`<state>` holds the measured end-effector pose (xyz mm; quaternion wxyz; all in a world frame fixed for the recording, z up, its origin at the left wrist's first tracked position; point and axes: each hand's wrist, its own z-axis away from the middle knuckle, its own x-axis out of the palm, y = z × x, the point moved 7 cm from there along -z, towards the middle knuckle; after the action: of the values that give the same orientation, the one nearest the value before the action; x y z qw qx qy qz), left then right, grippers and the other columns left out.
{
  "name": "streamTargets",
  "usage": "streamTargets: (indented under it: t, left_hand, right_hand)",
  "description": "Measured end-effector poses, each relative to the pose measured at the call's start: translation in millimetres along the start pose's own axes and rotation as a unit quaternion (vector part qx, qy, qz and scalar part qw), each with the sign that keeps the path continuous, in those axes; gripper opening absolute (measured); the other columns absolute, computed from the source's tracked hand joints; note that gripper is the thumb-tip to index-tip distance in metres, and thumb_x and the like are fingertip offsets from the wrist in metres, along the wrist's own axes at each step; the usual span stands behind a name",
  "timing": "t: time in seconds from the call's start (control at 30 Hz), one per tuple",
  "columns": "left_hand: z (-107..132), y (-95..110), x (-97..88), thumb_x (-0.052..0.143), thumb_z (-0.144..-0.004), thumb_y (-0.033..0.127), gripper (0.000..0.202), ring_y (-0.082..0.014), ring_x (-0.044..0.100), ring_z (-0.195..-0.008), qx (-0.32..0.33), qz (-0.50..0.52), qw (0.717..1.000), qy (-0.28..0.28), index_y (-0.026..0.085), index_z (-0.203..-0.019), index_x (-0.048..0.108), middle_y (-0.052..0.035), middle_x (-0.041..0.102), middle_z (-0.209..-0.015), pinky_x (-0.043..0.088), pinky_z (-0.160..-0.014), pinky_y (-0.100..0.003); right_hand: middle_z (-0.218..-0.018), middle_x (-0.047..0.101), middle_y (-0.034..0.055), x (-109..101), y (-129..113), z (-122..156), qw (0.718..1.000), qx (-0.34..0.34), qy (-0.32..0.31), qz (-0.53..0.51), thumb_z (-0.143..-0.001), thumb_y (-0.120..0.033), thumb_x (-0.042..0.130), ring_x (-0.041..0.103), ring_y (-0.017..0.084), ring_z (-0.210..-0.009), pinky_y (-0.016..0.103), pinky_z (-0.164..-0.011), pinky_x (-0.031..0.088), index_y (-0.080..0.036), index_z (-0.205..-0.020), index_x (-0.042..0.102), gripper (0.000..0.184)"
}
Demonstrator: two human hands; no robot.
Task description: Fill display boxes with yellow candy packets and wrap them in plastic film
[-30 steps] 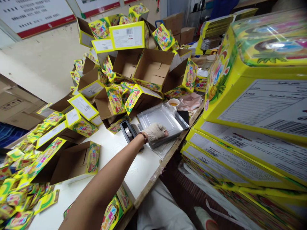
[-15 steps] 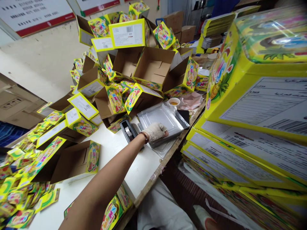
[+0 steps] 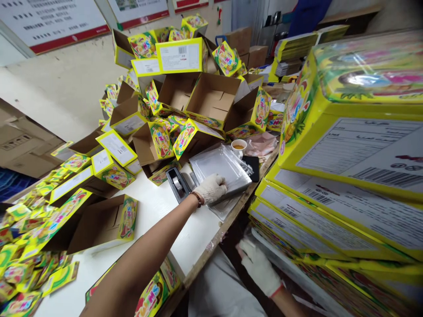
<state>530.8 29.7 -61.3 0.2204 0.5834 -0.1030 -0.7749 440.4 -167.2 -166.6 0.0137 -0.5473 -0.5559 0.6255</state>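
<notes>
On the table [image 3: 155,224], near its edge on the person's side: stack of clear plastic sleeves [image 3: 214,162], lying flat, edges a bit uneven. Sides look close to equal, so no sure long axis. Left hand [image 3: 211,189], gloved, rests on the stack's near corner and is clearly the nearer hand; from its fingers the stack spreads away, up and right in the view. Fingers curled, tips down on the plastic; whether they pinch a sleeve or only press, cannot tell. Right hand [image 3: 259,266], also gloved, is off the table, past the edge, low between the person's lap and the boxes; the stack lies up and left of it, well apart. Its fingers look loosely bent, partly blurred; no held thing shows, but grip cannot be told for sure.

Just left of the left hand: black tape dispenser [image 3: 178,184]. Behind the stack: white cup [image 3: 237,152] with amber liquid, pink cloth [image 3: 262,144] beside it; flat black object [image 3: 254,165] at the stack's right side. Farther back, heap of open printed boxes [image 3: 209,99], tilted every way. Far left, one open carton [image 3: 128,216] near loose yellow packets [image 3: 24,273]. Right side, tall pile of printed boxes [image 3: 360,145], top one shiny.
</notes>
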Motion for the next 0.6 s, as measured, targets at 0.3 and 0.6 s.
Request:
streamTargets:
  t: [0.3, 0.6]
  left_hand:
    - [12.3, -13.7, -6.8, 0.049, -0.082, 0.016, 0.024, -0.0128, 0.052, -0.061, -0.049, 0.054, 0.997, 0.012, 0.013, -0.079, 0.072, -0.0009, 0.061, -0.064, 0.045, -0.061, -0.022]
    - [28.1, -12.1, -38.9, 0.051, -0.085, 0.014, 0.014, -0.0202, 0.061, -0.083, -0.100, 0.075, 0.984, 0.128, 0.015, -0.086, 0.065, -0.0094, 0.069, -0.089, 0.048, -0.078, -0.029]
  right_hand:
    - [-0.133, 0.063, 0.0181, -18.6, -67.2, -126.0, 0.958, -0.129, 0.148, 0.210, -0.086, -0.013, 0.052, 0.056, 0.030, -0.124, 0.047, -0.107, 0.041, -0.011, -0.141, 0.053, 0.055]
    - [-0.143, 0.057, 0.0185, -11.3, -53.3, -124.5, 0.943, -0.108, 0.091, 0.301, -0.078, -0.018, 0.059, 0.052, 0.031, -0.124, 0.042, -0.099, 0.039, -0.012, -0.126, 0.065, 0.049]
